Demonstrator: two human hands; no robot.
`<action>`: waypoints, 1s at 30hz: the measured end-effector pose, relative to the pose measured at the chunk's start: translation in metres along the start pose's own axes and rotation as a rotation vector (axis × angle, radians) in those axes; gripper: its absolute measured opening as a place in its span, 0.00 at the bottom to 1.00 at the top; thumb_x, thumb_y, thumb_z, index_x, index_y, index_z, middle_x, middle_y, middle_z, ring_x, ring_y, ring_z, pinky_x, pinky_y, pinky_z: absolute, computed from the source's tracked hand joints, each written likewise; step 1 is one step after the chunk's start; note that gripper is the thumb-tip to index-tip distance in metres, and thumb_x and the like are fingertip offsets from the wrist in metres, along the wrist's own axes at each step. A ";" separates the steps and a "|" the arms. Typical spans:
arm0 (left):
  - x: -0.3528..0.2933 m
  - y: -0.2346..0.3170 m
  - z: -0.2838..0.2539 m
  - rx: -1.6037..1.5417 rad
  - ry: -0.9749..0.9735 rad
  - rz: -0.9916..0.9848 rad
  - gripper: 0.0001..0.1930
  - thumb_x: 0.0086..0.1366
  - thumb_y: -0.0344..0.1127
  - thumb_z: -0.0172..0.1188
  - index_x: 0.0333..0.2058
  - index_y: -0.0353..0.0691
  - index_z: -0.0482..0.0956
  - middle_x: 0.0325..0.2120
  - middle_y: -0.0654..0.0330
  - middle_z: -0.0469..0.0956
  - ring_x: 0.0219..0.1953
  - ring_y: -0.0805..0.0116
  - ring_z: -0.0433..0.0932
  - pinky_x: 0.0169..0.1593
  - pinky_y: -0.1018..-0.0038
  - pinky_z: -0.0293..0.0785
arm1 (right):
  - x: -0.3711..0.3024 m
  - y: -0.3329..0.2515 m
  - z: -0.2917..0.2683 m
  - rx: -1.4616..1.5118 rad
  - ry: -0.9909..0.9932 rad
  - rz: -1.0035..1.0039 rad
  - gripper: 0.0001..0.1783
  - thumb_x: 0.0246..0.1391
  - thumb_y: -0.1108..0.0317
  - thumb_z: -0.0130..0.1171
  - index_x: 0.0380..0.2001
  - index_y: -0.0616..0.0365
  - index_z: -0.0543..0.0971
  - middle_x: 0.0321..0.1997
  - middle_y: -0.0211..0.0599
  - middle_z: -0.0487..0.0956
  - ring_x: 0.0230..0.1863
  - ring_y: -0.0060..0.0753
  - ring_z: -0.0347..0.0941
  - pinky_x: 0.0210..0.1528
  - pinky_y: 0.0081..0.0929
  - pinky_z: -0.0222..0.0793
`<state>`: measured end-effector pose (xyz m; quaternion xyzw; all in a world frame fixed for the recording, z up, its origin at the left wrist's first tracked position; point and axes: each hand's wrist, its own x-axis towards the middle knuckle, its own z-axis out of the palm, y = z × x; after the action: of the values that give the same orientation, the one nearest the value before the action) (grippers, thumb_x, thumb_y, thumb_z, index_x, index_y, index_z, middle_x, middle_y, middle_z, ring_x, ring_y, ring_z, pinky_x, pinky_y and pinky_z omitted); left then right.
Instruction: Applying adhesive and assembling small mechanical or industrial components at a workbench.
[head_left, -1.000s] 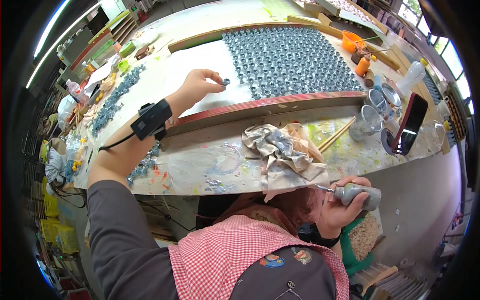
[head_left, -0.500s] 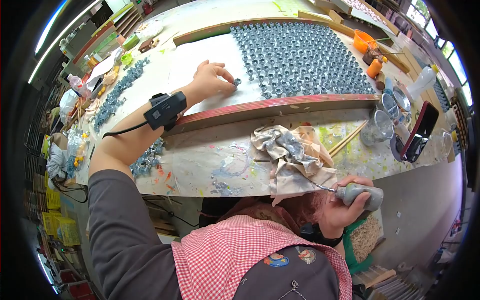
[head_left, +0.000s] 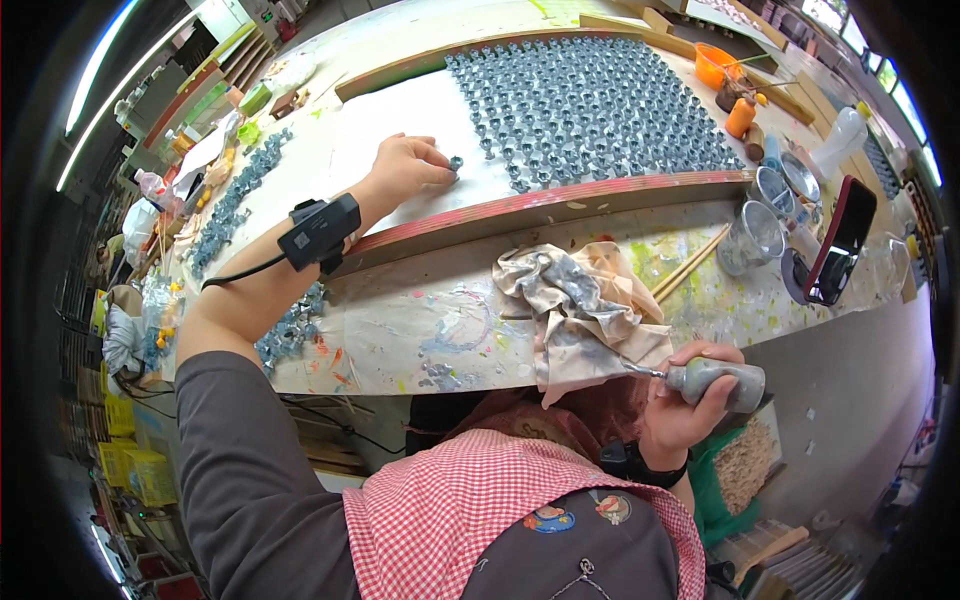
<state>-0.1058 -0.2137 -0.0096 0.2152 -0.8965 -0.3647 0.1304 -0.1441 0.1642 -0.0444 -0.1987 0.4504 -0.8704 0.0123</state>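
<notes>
My left hand [head_left: 405,168] reaches over a white sheet [head_left: 395,120], with thumb and fingers pinched at a small blue-grey piece [head_left: 456,162]. To its right, many similar pieces with round tops [head_left: 590,110] stand in close rows on the sheet. At the front edge of the table, my right hand [head_left: 685,415] wraps round a small grey squeeze bottle [head_left: 738,388]. The bottle lies tilted on its side, its thin metal nozzle pointing left. That tip rests by a crumpled, paint-stained cloth [head_left: 580,300].
A wooden strip [head_left: 560,208] runs along the sheet's near side. Loose blue-grey pieces lie in a heap [head_left: 240,195] at the left. On the right are wooden sticks [head_left: 695,262], a clear cup [head_left: 752,238], a phone [head_left: 842,240], an orange bottle [head_left: 740,118] and an orange bowl [head_left: 716,65].
The view has shifted slightly. My left hand still pinches the small piece, its fingers now drawn closer together. My right hand keeps hold of the bottle, its nozzle by the cloth.
</notes>
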 end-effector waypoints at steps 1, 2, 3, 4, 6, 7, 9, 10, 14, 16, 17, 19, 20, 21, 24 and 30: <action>0.000 0.000 0.000 0.003 -0.002 0.001 0.07 0.41 0.31 0.63 0.23 0.38 0.81 0.46 0.42 0.69 0.53 0.55 0.62 0.58 0.66 0.46 | 0.000 0.000 0.000 0.002 0.003 0.000 0.23 0.54 0.48 0.42 0.34 0.61 0.61 0.24 0.46 0.68 0.12 0.27 0.59 0.11 0.18 0.57; 0.000 -0.001 0.000 -0.050 -0.016 -0.029 0.07 0.41 0.31 0.63 0.23 0.38 0.81 0.46 0.42 0.69 0.53 0.54 0.62 0.58 0.66 0.45 | -0.001 0.001 0.000 0.008 0.012 0.002 0.23 0.54 0.48 0.42 0.35 0.61 0.61 0.24 0.46 0.68 0.11 0.27 0.59 0.10 0.17 0.56; 0.000 -0.002 -0.001 -0.102 -0.027 -0.060 0.07 0.42 0.31 0.63 0.23 0.38 0.81 0.46 0.42 0.69 0.53 0.54 0.62 0.58 0.66 0.45 | -0.001 0.001 0.000 0.015 0.019 0.003 0.23 0.54 0.48 0.42 0.35 0.60 0.61 0.24 0.46 0.68 0.11 0.27 0.59 0.10 0.17 0.56; 0.001 -0.004 -0.002 -0.100 -0.027 -0.059 0.07 0.42 0.31 0.63 0.23 0.38 0.81 0.46 0.42 0.69 0.53 0.54 0.62 0.58 0.66 0.45 | -0.001 0.001 0.001 0.018 0.019 0.003 0.23 0.54 0.48 0.42 0.35 0.60 0.61 0.24 0.46 0.68 0.11 0.27 0.59 0.10 0.17 0.56; 0.001 0.000 -0.003 -0.048 -0.024 -0.024 0.07 0.41 0.31 0.64 0.23 0.38 0.81 0.47 0.42 0.68 0.55 0.54 0.60 0.59 0.66 0.44 | -0.001 0.001 0.002 0.033 0.005 0.012 0.22 0.54 0.49 0.42 0.35 0.60 0.61 0.24 0.46 0.68 0.11 0.27 0.59 0.11 0.17 0.56; 0.001 0.004 -0.003 -0.044 -0.025 -0.021 0.07 0.41 0.31 0.64 0.23 0.38 0.81 0.47 0.42 0.68 0.55 0.54 0.60 0.59 0.66 0.44 | -0.001 0.001 0.001 0.036 0.009 0.010 0.22 0.54 0.49 0.42 0.35 0.60 0.61 0.24 0.46 0.68 0.11 0.27 0.59 0.11 0.17 0.56; -0.001 0.016 0.002 -0.046 0.014 0.038 0.08 0.41 0.31 0.64 0.24 0.38 0.81 0.49 0.41 0.65 0.57 0.54 0.57 0.59 0.67 0.42 | -0.001 0.002 0.000 0.029 0.003 0.022 0.22 0.54 0.49 0.42 0.35 0.60 0.62 0.23 0.46 0.69 0.11 0.27 0.59 0.11 0.17 0.56; 0.000 0.017 0.004 -0.044 0.014 0.038 0.08 0.41 0.31 0.64 0.24 0.38 0.81 0.49 0.41 0.65 0.57 0.54 0.57 0.59 0.67 0.42 | -0.001 0.002 0.000 0.032 0.004 0.022 0.22 0.54 0.49 0.42 0.35 0.60 0.62 0.23 0.46 0.69 0.11 0.27 0.59 0.11 0.17 0.56; 0.011 0.008 0.014 -0.115 0.015 0.045 0.07 0.43 0.35 0.65 0.23 0.41 0.82 0.38 0.46 0.75 0.54 0.60 0.62 0.60 0.64 0.38 | -0.001 0.003 0.003 0.030 -0.010 0.014 0.22 0.54 0.49 0.42 0.34 0.60 0.62 0.23 0.46 0.69 0.11 0.27 0.59 0.10 0.17 0.57; 0.016 0.006 0.018 -0.151 -0.006 0.019 0.07 0.43 0.35 0.65 0.23 0.42 0.82 0.39 0.47 0.75 0.55 0.59 0.61 0.60 0.64 0.40 | -0.001 0.003 0.003 0.031 -0.027 0.006 0.21 0.54 0.50 0.42 0.34 0.60 0.62 0.23 0.47 0.69 0.11 0.27 0.59 0.11 0.17 0.57; 0.017 0.004 0.019 -0.189 -0.050 -0.002 0.07 0.43 0.36 0.65 0.24 0.43 0.82 0.40 0.48 0.74 0.55 0.57 0.59 0.59 0.63 0.43 | -0.001 0.003 0.003 0.037 -0.030 0.004 0.21 0.54 0.50 0.42 0.34 0.60 0.62 0.23 0.47 0.69 0.11 0.27 0.59 0.11 0.17 0.57; 0.019 -0.002 0.025 -0.088 0.018 -0.025 0.10 0.41 0.38 0.66 0.26 0.45 0.82 0.46 0.50 0.70 0.55 0.52 0.56 0.57 0.60 0.48 | -0.002 0.004 0.002 0.045 -0.034 0.003 0.21 0.54 0.50 0.42 0.35 0.60 0.62 0.23 0.47 0.69 0.11 0.27 0.59 0.11 0.17 0.57; 0.020 -0.005 0.026 -0.088 0.019 -0.026 0.10 0.41 0.38 0.66 0.26 0.45 0.82 0.46 0.50 0.70 0.55 0.52 0.56 0.57 0.60 0.48 | -0.001 0.004 0.002 0.046 -0.028 0.007 0.21 0.54 0.50 0.43 0.35 0.60 0.62 0.23 0.46 0.69 0.12 0.27 0.60 0.11 0.17 0.57; 0.021 -0.003 0.027 -0.059 0.026 -0.041 0.11 0.41 0.39 0.66 0.26 0.46 0.82 0.47 0.51 0.69 0.56 0.52 0.55 0.58 0.61 0.48 | -0.002 0.004 0.002 0.044 -0.020 0.011 0.21 0.54 0.50 0.43 0.35 0.60 0.62 0.23 0.46 0.69 0.12 0.27 0.60 0.11 0.17 0.58; 0.018 0.008 0.030 -0.050 0.033 -0.056 0.10 0.41 0.34 0.65 0.26 0.43 0.82 0.50 0.46 0.64 0.54 0.54 0.59 0.55 0.66 0.54 | -0.002 0.004 0.003 0.038 -0.010 0.015 0.21 0.54 0.50 0.43 0.35 0.60 0.62 0.23 0.46 0.69 0.12 0.27 0.60 0.11 0.17 0.58; 0.018 0.016 0.028 -0.190 -0.021 -0.137 0.08 0.44 0.27 0.61 0.27 0.36 0.80 0.53 0.41 0.60 0.52 0.59 0.65 0.50 0.74 0.61 | -0.001 0.006 0.005 0.055 -0.023 0.021 0.21 0.54 0.50 0.43 0.35 0.59 0.62 0.22 0.47 0.69 0.12 0.27 0.59 0.11 0.17 0.57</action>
<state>-0.1376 -0.1952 -0.0166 0.2587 -0.8423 -0.4585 0.1155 -0.1421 0.1568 -0.0472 -0.2034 0.4281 -0.8799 0.0319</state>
